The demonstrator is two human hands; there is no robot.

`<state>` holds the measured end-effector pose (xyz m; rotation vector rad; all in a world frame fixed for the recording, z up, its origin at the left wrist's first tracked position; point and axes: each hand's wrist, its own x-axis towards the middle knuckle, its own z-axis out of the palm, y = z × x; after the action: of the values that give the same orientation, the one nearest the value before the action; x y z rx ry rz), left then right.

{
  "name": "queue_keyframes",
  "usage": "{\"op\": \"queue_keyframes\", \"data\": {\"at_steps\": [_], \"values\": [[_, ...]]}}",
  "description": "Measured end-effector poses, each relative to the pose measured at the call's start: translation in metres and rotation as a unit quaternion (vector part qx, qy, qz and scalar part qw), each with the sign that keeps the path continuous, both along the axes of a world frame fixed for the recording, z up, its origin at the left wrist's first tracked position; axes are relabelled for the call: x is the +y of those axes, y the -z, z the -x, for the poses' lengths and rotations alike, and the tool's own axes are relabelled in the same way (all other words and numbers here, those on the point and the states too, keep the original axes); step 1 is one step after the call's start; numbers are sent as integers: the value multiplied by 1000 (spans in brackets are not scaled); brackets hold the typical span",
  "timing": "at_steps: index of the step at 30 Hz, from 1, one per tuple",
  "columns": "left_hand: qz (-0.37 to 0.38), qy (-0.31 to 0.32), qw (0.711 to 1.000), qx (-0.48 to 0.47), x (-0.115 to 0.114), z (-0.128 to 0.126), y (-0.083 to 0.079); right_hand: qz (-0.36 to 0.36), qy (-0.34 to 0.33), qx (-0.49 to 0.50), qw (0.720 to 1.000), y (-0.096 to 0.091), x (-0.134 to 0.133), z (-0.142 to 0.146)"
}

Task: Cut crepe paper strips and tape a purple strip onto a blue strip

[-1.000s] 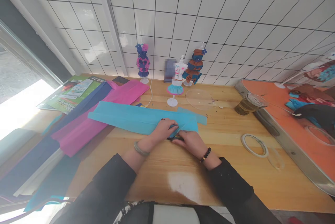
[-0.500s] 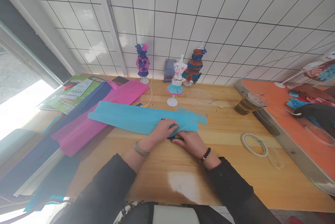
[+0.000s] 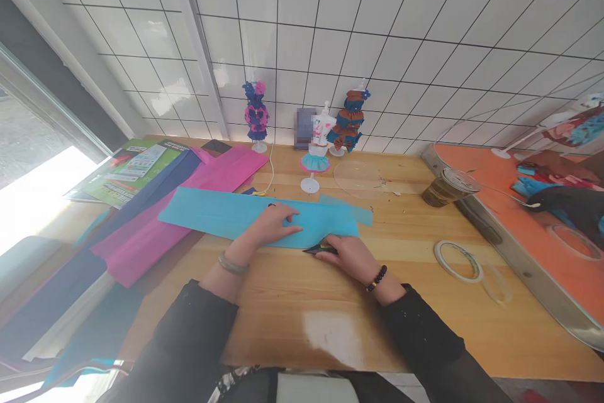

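Observation:
A long folded strip of light blue fabric (image 3: 226, 213) lies across the table in front of me. My left hand (image 3: 274, 222) rests on its middle, thumb and forefinger apart, holding nothing. Closed around small black scissors (image 3: 315, 250), my right hand (image 3: 346, 253) is at the strip's near edge towards its right end. Only the dark pointed blades show; the handles are hidden in the palm.
Pink fabric (image 3: 141, 233) and dark blue fabric (image 3: 66, 277) lie to the left, beside a green printed packet (image 3: 120, 170). Small dressed stands (image 3: 310, 184) line the tiled wall. To the right are a lidded cup (image 3: 448, 188), a tape roll (image 3: 441, 258) and an orange-topped surface (image 3: 509, 202).
My left hand has moved left, away from the right hand, and its fingers have opened off the fabric's near edge. The right hand stays nearly in place, with the blades now more visible.

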<state>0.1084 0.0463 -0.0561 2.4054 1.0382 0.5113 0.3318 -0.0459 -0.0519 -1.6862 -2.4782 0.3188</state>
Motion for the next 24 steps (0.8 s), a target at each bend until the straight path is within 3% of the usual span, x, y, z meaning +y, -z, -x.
{"op": "queue_keyframes", "data": {"at_steps": [7,24], "values": [[-12,46,999,24,-11,-14,2,20,-15,13,1000,-3,0,-13],[39,17,998,-46,-4,-13,7,3,-6,9,1000,0,-2,0]]}}
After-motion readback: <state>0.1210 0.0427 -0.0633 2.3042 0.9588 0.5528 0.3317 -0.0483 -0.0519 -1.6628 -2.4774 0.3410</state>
